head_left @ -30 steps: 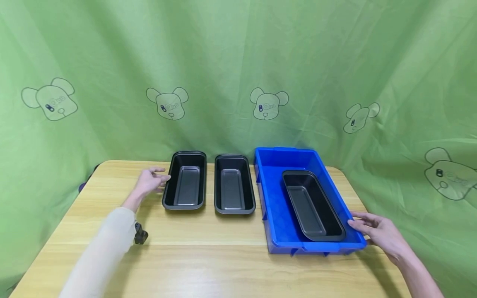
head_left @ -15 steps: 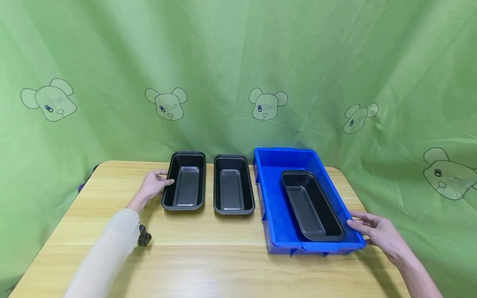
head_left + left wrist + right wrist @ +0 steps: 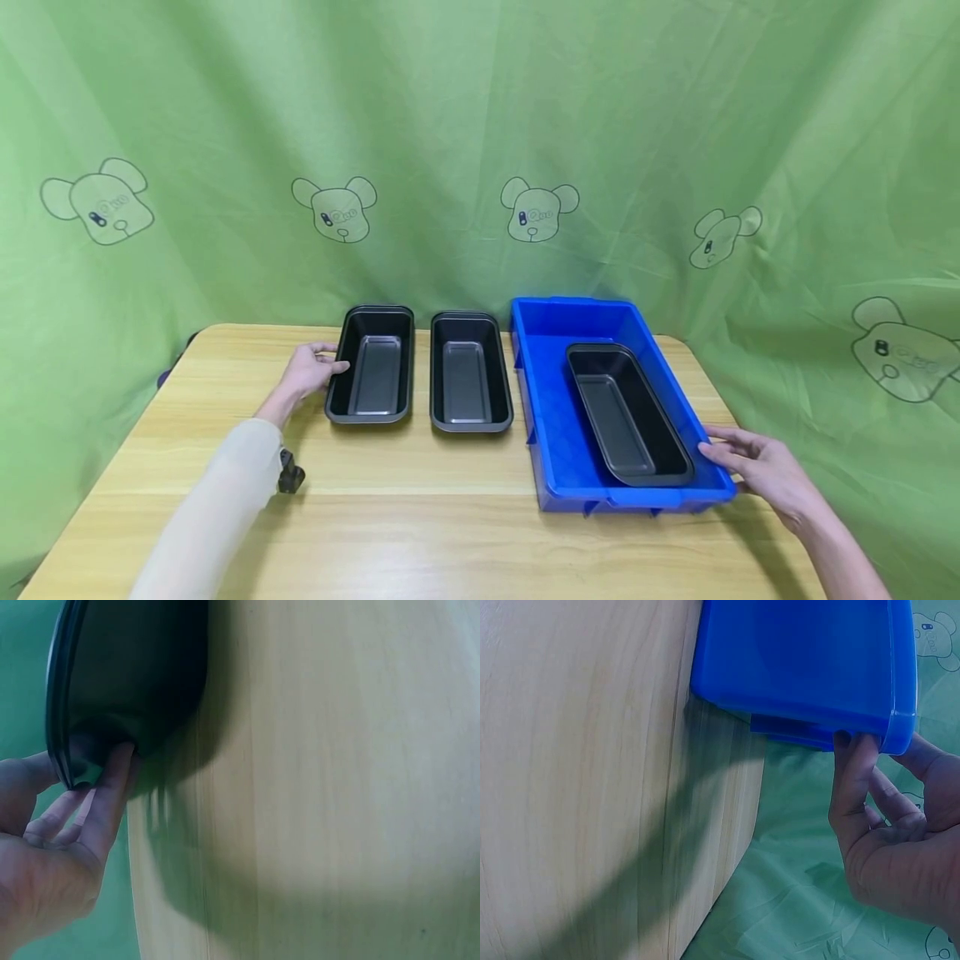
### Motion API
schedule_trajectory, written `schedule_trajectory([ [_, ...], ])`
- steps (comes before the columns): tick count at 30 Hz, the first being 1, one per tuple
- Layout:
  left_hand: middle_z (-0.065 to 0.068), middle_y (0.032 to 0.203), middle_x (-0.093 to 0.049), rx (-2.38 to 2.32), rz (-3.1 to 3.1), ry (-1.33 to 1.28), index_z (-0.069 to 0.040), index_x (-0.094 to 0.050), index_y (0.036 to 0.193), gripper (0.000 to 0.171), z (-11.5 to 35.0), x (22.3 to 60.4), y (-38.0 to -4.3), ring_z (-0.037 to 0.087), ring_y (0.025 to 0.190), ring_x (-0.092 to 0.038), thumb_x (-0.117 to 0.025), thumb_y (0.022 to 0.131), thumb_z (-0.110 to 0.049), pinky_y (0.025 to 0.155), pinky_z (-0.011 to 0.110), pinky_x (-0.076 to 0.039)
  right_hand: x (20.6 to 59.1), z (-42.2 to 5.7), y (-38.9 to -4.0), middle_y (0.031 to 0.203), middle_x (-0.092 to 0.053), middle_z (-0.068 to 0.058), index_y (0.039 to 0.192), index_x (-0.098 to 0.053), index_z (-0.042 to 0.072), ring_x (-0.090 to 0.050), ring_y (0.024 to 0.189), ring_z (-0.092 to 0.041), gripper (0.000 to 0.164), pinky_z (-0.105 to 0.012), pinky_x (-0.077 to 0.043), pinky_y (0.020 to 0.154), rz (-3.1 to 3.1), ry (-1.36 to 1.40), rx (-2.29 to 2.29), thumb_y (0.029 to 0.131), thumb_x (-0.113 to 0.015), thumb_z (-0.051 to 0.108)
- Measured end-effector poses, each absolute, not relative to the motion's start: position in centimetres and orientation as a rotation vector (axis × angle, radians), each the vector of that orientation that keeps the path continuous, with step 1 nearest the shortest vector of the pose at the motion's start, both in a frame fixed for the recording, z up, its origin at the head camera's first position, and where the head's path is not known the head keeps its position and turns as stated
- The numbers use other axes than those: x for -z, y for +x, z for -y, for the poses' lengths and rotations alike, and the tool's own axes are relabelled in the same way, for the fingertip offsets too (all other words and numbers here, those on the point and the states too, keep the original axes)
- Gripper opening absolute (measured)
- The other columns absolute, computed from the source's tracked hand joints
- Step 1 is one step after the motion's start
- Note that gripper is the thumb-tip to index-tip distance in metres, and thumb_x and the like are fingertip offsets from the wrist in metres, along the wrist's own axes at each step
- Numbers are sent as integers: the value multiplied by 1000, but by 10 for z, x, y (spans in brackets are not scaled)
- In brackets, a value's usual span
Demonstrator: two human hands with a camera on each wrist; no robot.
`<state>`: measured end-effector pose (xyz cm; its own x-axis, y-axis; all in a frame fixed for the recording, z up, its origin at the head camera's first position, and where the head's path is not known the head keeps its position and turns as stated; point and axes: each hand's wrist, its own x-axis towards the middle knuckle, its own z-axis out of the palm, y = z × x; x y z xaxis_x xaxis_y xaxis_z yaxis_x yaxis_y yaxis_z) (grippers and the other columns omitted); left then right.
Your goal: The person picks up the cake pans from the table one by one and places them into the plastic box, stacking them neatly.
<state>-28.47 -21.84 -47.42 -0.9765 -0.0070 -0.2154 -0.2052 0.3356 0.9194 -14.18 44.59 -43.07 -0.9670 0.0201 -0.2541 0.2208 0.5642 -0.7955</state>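
On the table's left side, my left hand (image 3: 306,371) pinches the left rim of a black loaf pan (image 3: 377,375). The left wrist view shows the thumb over the rim of this loaf pan (image 3: 135,667) and fingers against its outer wall. A second loaf pan (image 3: 467,375) stands just to its right. Farther right sits a blue plastic bin (image 3: 551,450), with a third loaf pan (image 3: 626,417) lying slanted inside it. At the bin's near right corner my right hand (image 3: 768,471) grips the rim, thumb on top and fingers beneath, as the right wrist view shows.
The wooden table (image 3: 390,533) carries all the pans and the bin. A green curtain (image 3: 442,125) with printed bear heads hangs behind and around it. On the left wrist a small black device (image 3: 290,472) sticks out from the sleeve.
My left hand has moved slightly right and nearer, and its thumb has come over the pan's rim. The right hand and the bin have stayed in place.
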Motion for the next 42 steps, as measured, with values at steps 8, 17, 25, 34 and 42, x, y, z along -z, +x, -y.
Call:
schedule_trajectory([
  [8, 37, 138, -63, -1733, -2383, -212, 11, -44, 150, 56, 218, 469, -283, 11, 80, -73, -66, 100, -3, 70, 32, -68, 430, -445, -141, 98, -73, 20, 156, -37, -12, -75, 86, -6, 70, -31, -65, 70, -2584, 203, 1355, 106, -65, 30],
  [17, 35, 139, -63, -1761, -2340, -238, 10, -44, 149, 57, 221, 469, -279, 11, 83, -72, -67, 99, -2, 79, 38, -70, 429, -446, -141, 99, -74, 21, 155, -39, -11, -75, 87, -6, 69, -32, -65, 71, -2585, 206, 1351, 106, -65, 31],
  [25, 35, 140, -63, -1782, -2329, -238, 10, -44, 149, 56, 223, 470, -276, 16, 91, -75, -67, 99, -2, 81, 37, -70, 428, -447, -140, 105, -75, 22, 155, -40, -11, -75, 90, -5, 70, -33, -66, 74, -2582, 189, 1356, 106, -66, 33],
  [34, 36, 130, -68, -1820, -2318, -220, 13, -42, 148, 58, 225, 471, -272, 14, 82, -75, -67, 98, -1, 76, 36, -70, 428, -446, -140, 103, -75, 20, 156, -38, -10, -74, 89, -5, 70, -32, -65, 71, -2587, 195, 1344, 106, -65, 32],
  [42, 25, 122, -74, -1837, -2306, -237, 11, -42, 149, 59, 228, 472, -266, 11, 83, -72, -68, 98, -2, 76, 33, -69, 427, -444, -139, 100, -73, 20, 156, -38, -11, -73, 88, -4, 71, -31, -65, 70, -2586, 194, 1341, 106, -65, 32],
])
